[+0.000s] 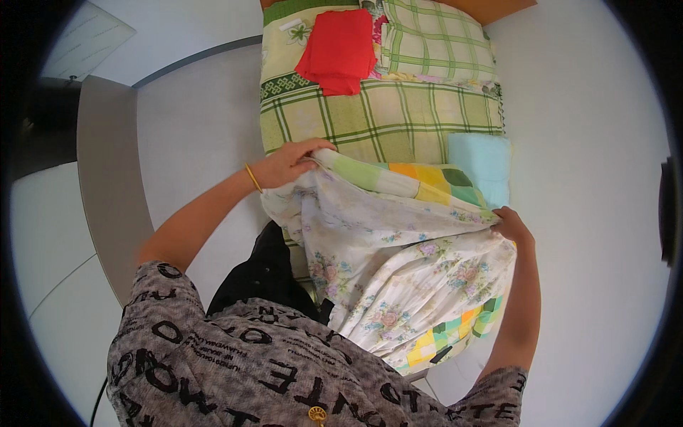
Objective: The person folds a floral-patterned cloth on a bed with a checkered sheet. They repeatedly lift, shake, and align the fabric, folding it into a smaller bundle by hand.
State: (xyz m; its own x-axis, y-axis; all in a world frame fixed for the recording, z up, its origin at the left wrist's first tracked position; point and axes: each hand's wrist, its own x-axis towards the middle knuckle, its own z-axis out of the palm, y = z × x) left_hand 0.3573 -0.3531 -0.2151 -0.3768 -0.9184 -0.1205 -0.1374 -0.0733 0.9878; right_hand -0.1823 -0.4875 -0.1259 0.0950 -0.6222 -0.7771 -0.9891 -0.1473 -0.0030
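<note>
A white floral cloth (384, 213), with a patchwork-print side in green, yellow and orange (427, 179), stretches between my two hands over the near part of a bed. My left hand (291, 160) grips its upper left edge, thumb beneath and fingers over the fold. At the right, my right hand (513, 227) pinches the cloth's edge, drawing creases toward it. Below, the cloth hangs in loose folds in front of my body, its patchwork side turned out near the lower right. A light blue folded cloth (480, 160) lies just beyond my right hand.
A green plaid bedspread (341, 120) covers the bed. Toward the head lie red folded cloth (341, 48), a green-checked pillow (437, 42) and a small white object (291, 24). White wall (581, 160) borders the right side; grey floor (197, 117) runs along the left.
</note>
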